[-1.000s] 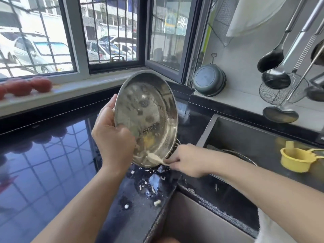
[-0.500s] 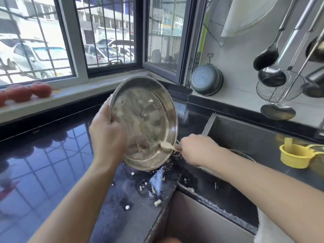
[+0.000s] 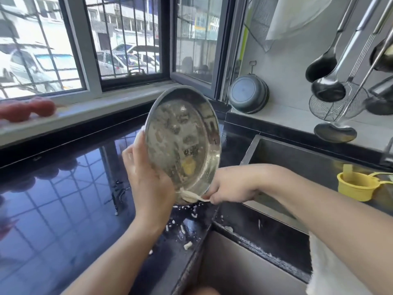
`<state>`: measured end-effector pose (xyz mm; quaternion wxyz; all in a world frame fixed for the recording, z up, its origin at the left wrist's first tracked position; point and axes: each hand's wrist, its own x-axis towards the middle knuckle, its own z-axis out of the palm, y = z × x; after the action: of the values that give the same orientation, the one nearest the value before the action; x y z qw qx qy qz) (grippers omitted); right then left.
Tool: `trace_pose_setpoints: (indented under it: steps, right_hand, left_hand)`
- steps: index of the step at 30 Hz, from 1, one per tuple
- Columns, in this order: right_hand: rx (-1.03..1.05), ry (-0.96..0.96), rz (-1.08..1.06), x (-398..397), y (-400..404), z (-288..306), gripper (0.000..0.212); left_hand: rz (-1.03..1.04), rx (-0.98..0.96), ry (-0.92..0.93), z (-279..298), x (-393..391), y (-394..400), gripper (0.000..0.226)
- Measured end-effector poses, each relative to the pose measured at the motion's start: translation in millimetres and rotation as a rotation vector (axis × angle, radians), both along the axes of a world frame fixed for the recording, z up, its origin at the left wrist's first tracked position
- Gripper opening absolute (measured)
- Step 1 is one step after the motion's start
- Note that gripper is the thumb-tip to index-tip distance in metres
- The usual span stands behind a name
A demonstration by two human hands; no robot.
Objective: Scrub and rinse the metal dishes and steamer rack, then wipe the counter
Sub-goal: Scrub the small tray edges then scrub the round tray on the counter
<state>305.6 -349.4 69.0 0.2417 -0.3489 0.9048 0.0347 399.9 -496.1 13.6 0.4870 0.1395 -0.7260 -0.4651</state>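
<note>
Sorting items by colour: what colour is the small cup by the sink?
Yellow. The cup shows best in the head view, at the right edge.

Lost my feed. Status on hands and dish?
Left hand grips tilted metal dish. Right hand pinches spoon at its lower rim. Scraps on counter.

Glossy black counter (image 3: pixel 53 209), white food scraps (image 3: pixel 187 244) by sink edge

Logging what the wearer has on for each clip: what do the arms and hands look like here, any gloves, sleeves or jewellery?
Both hands, left hand and right hand, are bare, without gloves. Both forearms are uncovered to the frame edge, no sleeves showing. No rings, watch or bracelet visible.
</note>
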Motion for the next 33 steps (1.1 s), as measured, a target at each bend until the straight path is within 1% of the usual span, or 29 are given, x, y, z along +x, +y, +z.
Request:
trace_pose_setpoints:
  steps: [1,3,4,5,7,10,11,14,15,18,20,21,23,24,26,27,29,30,31,32,33]
  right_hand:
    - [0.027,0.035,-0.029,-3.5,-1.6,1.8,0.031]
    - [0.139,0.186,-0.084,-11.0,-4.1,1.9,0.030]
    - [0.181,0.265,-0.102,-12.5,-4.1,0.3,0.032]
    - [0.178,0.311,-0.116,-11.8,-4.2,-2.7,0.038]
    - [0.116,0.309,-0.107,-7.6,-4.8,-11.8,0.039]
    - [0.070,0.282,-0.069,4.8,-3.0,-25.8,0.036]
    - [0.072,0.267,-0.062,6.3,-0.5,-29.6,0.037]
    - [0.070,0.240,-0.045,3.2,6.6,-31.5,0.037]
    - [0.080,0.250,-0.059,-1.1,7.5,-29.6,0.038]
    - [0.095,0.383,-0.137,-12.1,6.6,-17.1,0.042]
    - [0.072,0.440,-0.193,-4.0,2.7,-10.8,0.039]
    - [0.062,0.412,-0.187,6.0,-1.6,-10.1,0.032]
    - [0.054,0.279,-0.111,31.0,-13.9,-15.2,0.010]
    - [0.048,0.218,-0.067,39.9,-18.6,-18.5,0.010]
    - [0.085,0.193,-0.022,33.9,-21.7,-19.9,0.026]
    - [0.109,0.223,-0.052,21.6,-19.6,-17.9,0.030]
    - [0.128,0.302,-0.150,3.2,-11.3,-10.8,0.030]
    - [0.142,0.330,-0.180,-1.6,-8.2,-8.2,0.036]
    - [0.148,0.314,-0.171,-2.4,-7.9,-7.8,0.043]
    - [0.129,0.258,-0.141,-1.0,-10.0,-8.8,0.048]
    - [0.111,0.194,-0.102,5.2,-14.3,-9.1,0.046]
  left_hand:
    - [0.003,-0.019,0.016,-3.0,-0.2,-0.7,0.088]
    - [-0.001,-0.050,0.057,-4.9,-1.6,-1.0,0.086]
    - [-0.020,-0.035,0.079,-4.5,-2.4,-1.8,0.083]
    - [-0.054,0.018,0.087,-1.8,-3.2,-3.6,0.076]
    - [-0.098,0.180,0.041,6.9,-8.3,-13.4,0.063]
    - [-0.170,0.351,-0.090,23.8,-15.9,-41.5,0.066]
    - [-0.199,0.393,-0.133,30.3,-18.5,-51.9,0.063]
    - [-0.190,0.421,-0.287,40.1,-23.5,-72.0,0.027]
    - [-0.148,0.382,-0.305,39.2,-23.7,-73.4,0.024]
    - [0.037,0.171,-0.329,28.5,-19.9,-57.8,0.025]
    - [0.050,0.160,-0.262,18.0,-17.4,-38.2,0.032]
    - [0.046,0.180,-0.220,12.1,-17.4,-30.6,0.035]
    - [0.042,0.214,-0.150,3.7,-17.1,-22.9,0.040]
    - [0.043,0.227,-0.130,0.2,-16.5,-22.7,0.043]
    - [0.047,0.250,-0.110,-4.0,-11.8,-22.8,0.046]
    - [0.043,0.244,-0.101,-4.3,-9.1,-22.0,0.046]
    - [0.023,0.207,-0.083,-2.3,-4.5,-18.3,0.052]
    - [0.013,0.193,-0.079,-1.9,-3.6,-16.5,0.056]
    - [0.009,0.187,-0.082,-2.0,-4.6,-16.4,0.058]
    - [0.010,0.192,-0.089,-2.3,-6.5,-16.9,0.059]
    - [0.015,0.205,-0.092,-2.6,-7.5,-17.2,0.060]
